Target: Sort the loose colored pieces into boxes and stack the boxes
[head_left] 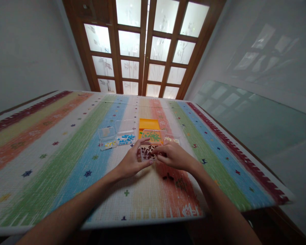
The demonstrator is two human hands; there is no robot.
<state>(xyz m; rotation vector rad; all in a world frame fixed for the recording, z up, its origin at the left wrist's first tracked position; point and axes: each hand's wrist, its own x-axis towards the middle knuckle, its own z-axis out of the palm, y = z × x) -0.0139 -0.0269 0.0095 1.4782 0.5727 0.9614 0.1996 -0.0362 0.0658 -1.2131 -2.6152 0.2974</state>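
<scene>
My left hand (132, 160) grips the left side of a small clear plastic box (143, 158), thumb along its near edge and fingers behind. Dark brown small pieces (147, 151) fill the box; they look like tiny building blocks. My right hand (172, 156) reaches in from the right, its fingertips pinched together among the pieces. What sits between those fingertips is too small to make out. On the cloth below my right hand lie a few joined dark brown pieces (168, 176). Just behind the held box is a clear lid or box with green pieces (153, 136).
An open yellow-orange box (149, 124) stands behind. Left of my hands are clear boxes with blue pieces (126, 139) and yellow pieces (109, 144). Cream pieces (172, 140) sit in another box behind my right hand. A striped cloth (91, 156) covers the table.
</scene>
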